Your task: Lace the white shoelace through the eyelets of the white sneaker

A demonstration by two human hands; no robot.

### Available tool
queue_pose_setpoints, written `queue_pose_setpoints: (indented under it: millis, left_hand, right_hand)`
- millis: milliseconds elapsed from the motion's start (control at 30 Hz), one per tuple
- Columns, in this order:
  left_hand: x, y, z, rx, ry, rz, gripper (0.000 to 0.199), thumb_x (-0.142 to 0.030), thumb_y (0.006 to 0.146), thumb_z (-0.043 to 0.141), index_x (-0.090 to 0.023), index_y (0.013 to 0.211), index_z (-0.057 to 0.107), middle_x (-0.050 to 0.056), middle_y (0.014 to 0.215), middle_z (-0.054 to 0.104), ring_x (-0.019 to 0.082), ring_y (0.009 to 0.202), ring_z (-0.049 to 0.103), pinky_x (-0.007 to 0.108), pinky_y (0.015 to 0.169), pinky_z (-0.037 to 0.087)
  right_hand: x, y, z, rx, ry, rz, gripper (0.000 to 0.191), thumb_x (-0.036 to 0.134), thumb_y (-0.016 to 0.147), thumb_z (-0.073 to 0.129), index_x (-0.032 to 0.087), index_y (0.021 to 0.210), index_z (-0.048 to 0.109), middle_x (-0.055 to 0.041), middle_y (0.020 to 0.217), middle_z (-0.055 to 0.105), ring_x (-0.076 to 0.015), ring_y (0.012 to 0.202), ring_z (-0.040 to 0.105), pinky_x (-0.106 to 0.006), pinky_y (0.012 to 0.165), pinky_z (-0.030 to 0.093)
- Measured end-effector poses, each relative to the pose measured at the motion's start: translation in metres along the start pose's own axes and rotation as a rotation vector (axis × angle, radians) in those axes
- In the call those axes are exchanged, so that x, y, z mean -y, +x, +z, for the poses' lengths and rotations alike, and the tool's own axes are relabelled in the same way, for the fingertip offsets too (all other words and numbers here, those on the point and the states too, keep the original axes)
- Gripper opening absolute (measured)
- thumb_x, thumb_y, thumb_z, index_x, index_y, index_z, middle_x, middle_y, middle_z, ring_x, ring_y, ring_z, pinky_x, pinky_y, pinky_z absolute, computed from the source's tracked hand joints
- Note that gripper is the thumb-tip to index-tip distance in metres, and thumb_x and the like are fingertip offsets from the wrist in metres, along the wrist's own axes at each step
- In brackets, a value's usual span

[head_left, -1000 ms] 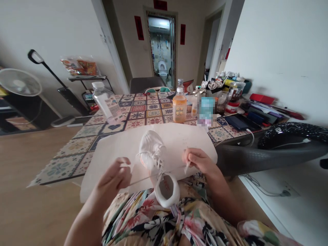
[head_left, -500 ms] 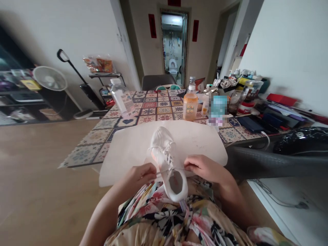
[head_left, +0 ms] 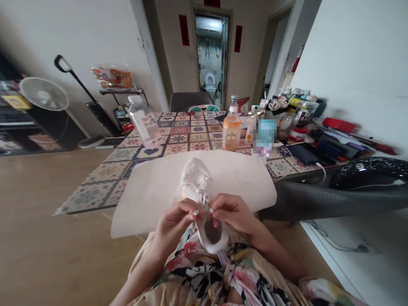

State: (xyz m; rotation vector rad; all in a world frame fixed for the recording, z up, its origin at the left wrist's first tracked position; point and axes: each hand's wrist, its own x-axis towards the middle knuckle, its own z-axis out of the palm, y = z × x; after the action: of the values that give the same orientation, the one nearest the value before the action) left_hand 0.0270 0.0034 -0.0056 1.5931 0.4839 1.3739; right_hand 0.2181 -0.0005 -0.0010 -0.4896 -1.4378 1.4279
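Note:
A white lace-up shoe [head_left: 195,173] points away from me, its toe over a white sheet [head_left: 140,191] and its heel by my lap. My left hand [head_left: 180,216] is closed in a pinch at the left side of the shoe's opening, on a white shoelace. My right hand [head_left: 229,212] pinches at the right side, thumb and fingers together near the lace. The two hands are close to each other above the tongue. Parts of the laces between the fingers are hidden.
On the patterned tablecloth [head_left: 178,140] stand a clear bottle [head_left: 145,123] at the left and an orange drink bottle [head_left: 231,131] in the middle. Jars, dark tablets [head_left: 307,154] and papers crowd the right side. A grey chair [head_left: 299,197] is at the right.
Both hands have moved inward from the two sides of the shoe and now nearly meet over its tongue. The view has shifted slightly to the right.

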Motion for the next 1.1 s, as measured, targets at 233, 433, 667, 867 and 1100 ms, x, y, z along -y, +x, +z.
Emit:
queue_pose_setpoints:
  millis: [233,433,667,867,1100]
  left_hand:
    - [-0.003,0.005,0.006,0.054,0.186,0.143,0.010,-0.025,0.088,0.071,-0.024,0.081,0.079,0.003,0.079,0.066,0.014,0.070,0.067,0.021,0.062,0.055]
    - [0.000,0.003,0.012,-0.144,0.109,-0.048,0.019,-0.024,0.079,0.079,-0.025,0.098,0.075,0.000,0.078,0.068,0.013,0.065,0.065,0.021,0.058,0.054]
    - [-0.004,0.006,0.012,-0.103,0.274,0.081,0.005,-0.022,0.082,0.074,-0.020,0.087,0.075,0.003,0.075,0.069,0.016,0.068,0.066,0.024,0.062,0.056]
    - [-0.002,0.005,0.012,-0.099,0.379,0.167,0.008,-0.020,0.083,0.073,-0.022,0.090,0.076,0.002,0.074,0.071,0.016,0.067,0.064,0.025,0.062,0.053]
    - [0.000,0.005,0.016,-0.146,0.351,0.203,0.007,-0.024,0.086,0.072,-0.021,0.080,0.072,0.002,0.072,0.068,0.016,0.068,0.064,0.026,0.064,0.053]
  right_hand:
    - [0.005,-0.002,0.005,-0.073,-0.353,-0.225,0.016,0.036,0.095,0.062,0.022,0.094,0.070,-0.0036,0.096,0.059,-0.0102,0.067,0.060,-0.023,0.061,0.053]
    - [0.015,-0.004,0.010,-0.044,-0.666,-0.368,0.019,0.025,0.100,0.050,0.021,0.097,0.068,-0.0052,0.086,0.065,-0.0150,0.081,0.064,-0.026,0.074,0.054]
    - [0.019,-0.006,0.009,-0.044,-0.704,-0.303,0.011,0.029,0.095,0.056,0.020,0.096,0.063,-0.0039,0.087,0.066,-0.0156,0.081,0.062,-0.026,0.074,0.051]
    - [0.023,-0.006,0.013,-0.032,-0.647,-0.286,0.019,0.029,0.100,0.049,0.020,0.093,0.064,-0.0056,0.087,0.066,-0.0173,0.085,0.062,-0.028,0.079,0.051]
    - [0.022,-0.005,0.014,-0.069,-0.633,-0.275,0.021,0.029,0.099,0.051,0.020,0.097,0.070,-0.0056,0.083,0.067,-0.0181,0.082,0.063,-0.028,0.076,0.051]
